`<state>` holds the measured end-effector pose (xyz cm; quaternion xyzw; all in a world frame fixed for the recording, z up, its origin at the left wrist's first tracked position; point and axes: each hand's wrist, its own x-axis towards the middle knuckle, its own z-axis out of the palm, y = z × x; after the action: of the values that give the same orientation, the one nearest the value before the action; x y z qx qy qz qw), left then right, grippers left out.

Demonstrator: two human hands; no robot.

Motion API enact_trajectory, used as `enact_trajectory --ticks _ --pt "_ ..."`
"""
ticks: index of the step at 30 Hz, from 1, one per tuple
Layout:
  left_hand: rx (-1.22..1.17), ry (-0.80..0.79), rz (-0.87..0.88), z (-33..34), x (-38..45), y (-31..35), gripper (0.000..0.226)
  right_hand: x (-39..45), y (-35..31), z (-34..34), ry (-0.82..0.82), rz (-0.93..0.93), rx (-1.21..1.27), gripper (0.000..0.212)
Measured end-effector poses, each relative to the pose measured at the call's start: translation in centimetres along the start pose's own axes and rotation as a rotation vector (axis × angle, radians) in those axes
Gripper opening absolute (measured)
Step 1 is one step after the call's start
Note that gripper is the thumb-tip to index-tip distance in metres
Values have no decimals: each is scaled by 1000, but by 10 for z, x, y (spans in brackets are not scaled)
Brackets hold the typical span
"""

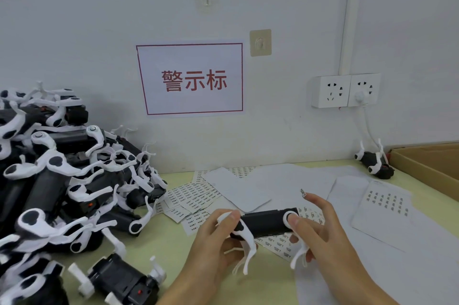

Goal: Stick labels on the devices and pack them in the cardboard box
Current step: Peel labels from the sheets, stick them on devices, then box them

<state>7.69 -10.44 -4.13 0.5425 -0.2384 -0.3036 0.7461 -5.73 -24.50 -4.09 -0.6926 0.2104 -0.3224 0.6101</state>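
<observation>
I hold a black device with white arms [264, 222] level above the table, between both hands. My left hand [213, 242] grips its left end with the thumb on top. My right hand [323, 235] grips its right end, thumb on the white round cap. A small label [303, 193] sticks to the tip of my right index finger, which is raised above the device. Label sheets [193, 195] lie on the table behind the device. The cardboard box [427, 168] stands at the right edge, only partly in view.
A large heap of black and white devices [62, 180] fills the left side. One more device [375, 163] lies by the box under the wall sockets [345, 91]. White backing sheets [382, 207] cover the table at the right. The wall with a sign [191, 78] is close behind.
</observation>
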Motion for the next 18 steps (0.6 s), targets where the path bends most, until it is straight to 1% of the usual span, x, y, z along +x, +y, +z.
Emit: enact_trajectory --ticks 4,7,9,10,12,14,16,18 --pt "-30 -123 -68 -3 -3 0 39 -1 -3 -2 15 18 -24 63" --pt "-28 -211 -149 -5 -6 2 59 0 -3 -3 15 45 -21 58" --pt "-41 -233 -233 -7 -9 0 76 0 -3 -4 4 56 25 53" --pt "-43 -258 -259 -7 -11 0 79 0 -2 -3 -13 57 43 50" --pt "-43 -329 -275 -2 -15 4 78 0 -2 -2 -57 58 54 51" --pt "2 -353 -237 1 -14 5 79 -1 -2 -1 -78 62 48 55" --pt "49 -369 -246 -1 -11 5 82 -2 -3 -1 -87 62 38 56" --pt "102 -406 -236 -1 -10 4 80 -4 -4 -1 -110 53 13 56"
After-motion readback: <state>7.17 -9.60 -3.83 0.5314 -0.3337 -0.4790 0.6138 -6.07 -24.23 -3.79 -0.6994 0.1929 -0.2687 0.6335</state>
